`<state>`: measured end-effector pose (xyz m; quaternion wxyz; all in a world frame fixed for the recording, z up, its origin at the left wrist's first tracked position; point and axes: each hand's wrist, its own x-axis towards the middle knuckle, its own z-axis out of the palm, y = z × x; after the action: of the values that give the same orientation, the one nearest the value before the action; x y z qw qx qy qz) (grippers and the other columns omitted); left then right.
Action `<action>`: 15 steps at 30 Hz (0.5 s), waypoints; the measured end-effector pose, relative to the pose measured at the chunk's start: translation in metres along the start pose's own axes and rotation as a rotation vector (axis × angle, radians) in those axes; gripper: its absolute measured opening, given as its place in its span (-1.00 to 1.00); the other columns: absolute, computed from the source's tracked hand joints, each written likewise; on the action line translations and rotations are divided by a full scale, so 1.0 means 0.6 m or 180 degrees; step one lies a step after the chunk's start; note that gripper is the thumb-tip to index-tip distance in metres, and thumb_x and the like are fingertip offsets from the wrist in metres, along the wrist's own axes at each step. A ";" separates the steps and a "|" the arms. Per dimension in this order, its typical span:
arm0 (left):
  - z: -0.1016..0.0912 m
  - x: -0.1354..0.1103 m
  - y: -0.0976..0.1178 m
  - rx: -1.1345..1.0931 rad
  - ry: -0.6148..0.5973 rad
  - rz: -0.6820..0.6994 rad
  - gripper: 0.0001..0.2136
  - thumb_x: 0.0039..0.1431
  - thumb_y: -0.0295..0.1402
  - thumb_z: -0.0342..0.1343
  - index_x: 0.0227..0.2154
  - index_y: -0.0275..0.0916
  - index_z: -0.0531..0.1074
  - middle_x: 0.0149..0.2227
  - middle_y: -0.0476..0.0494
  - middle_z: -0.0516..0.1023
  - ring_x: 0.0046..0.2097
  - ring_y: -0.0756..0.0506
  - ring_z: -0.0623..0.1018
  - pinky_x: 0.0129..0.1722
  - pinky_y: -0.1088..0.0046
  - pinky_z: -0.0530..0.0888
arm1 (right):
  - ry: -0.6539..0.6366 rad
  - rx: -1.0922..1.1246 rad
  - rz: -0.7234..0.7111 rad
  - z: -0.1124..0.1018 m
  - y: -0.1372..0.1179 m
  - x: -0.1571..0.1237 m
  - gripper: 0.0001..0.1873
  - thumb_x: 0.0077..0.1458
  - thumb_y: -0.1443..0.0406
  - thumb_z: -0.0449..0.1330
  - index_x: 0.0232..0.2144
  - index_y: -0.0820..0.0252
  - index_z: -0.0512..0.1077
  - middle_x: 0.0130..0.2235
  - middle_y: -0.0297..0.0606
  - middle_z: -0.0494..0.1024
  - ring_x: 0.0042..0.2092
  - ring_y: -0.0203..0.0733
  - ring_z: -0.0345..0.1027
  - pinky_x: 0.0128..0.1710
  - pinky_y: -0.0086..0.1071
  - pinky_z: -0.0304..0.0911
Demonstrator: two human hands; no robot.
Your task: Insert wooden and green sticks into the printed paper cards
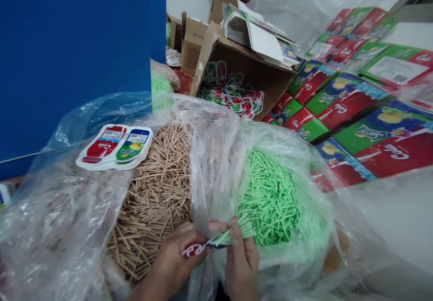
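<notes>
In the head view, a small printed packet (193, 249) was gripped between the fingers of the left hand (179, 253), just left of the near edge of the green stick heap (272, 197). A bundle of green sticks (246, 227) was pinched by the right hand (241, 249) at that same near edge, with the lower ends of the sticks lying at the packet; how far they were inserted could not be told. The green stick heap was surrounded by clear plastic (216, 170). To its left, a larger heap of brown sticks (162, 175) was likewise bordered by plastic, and farther left, a stack of printed cards (135, 147) was seen lying on that plastic and overlapping the brown sticks. Beyond the green stick heap, an open cardboard box (205, 53) was tipped on its side, with loose printed cutouts (237, 100) contained in it. To the right of the heap and beyond it, red, green and blue cartons (341, 105) were stacked. Far to its left, a blue panel (74, 53) was visible.
</notes>
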<state>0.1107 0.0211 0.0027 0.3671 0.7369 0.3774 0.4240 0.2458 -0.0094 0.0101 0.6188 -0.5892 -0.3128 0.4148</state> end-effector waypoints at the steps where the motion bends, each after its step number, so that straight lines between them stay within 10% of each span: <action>1: 0.000 0.000 0.001 -0.0024 0.0000 -0.0008 -0.89 0.06 -0.47 0.24 -0.54 -0.20 0.48 -0.55 0.06 0.52 -0.49 0.04 0.49 -0.46 0.66 0.37 | 0.0089 0.0038 0.0036 0.000 0.003 -0.001 -0.60 0.05 -0.04 0.21 -0.41 0.17 0.57 -0.39 -0.24 0.65 -0.29 -0.15 0.51 -0.12 -0.31 0.32; 6: 0.000 0.000 0.003 -0.0298 0.0017 -0.0028 -0.89 0.07 -0.45 0.23 -0.54 -0.18 0.51 -0.57 0.07 0.53 -0.50 0.03 0.49 -0.45 0.64 0.38 | 0.0274 0.0382 0.0184 0.000 0.008 -0.004 -0.61 0.02 -0.04 0.23 -0.41 0.17 0.53 -0.51 -0.30 0.62 -0.39 -0.15 0.52 -0.14 -0.28 0.35; 15: 0.003 0.000 0.009 -0.0842 -0.0120 -0.1355 -0.86 -0.07 -0.37 0.28 -0.64 -0.22 0.50 -0.56 0.03 0.50 -0.45 -0.03 0.49 -0.43 0.56 0.37 | -0.0173 0.0515 -0.0563 0.009 0.005 -0.007 -0.73 0.19 0.08 0.12 -0.38 0.10 0.49 -0.43 -0.27 0.64 -0.29 -0.14 0.56 -0.18 -0.34 0.40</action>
<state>0.1135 0.0181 0.0066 0.5484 0.5941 0.4585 0.3690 0.2388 -0.0106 0.0083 0.6899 -0.4960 -0.3456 0.3983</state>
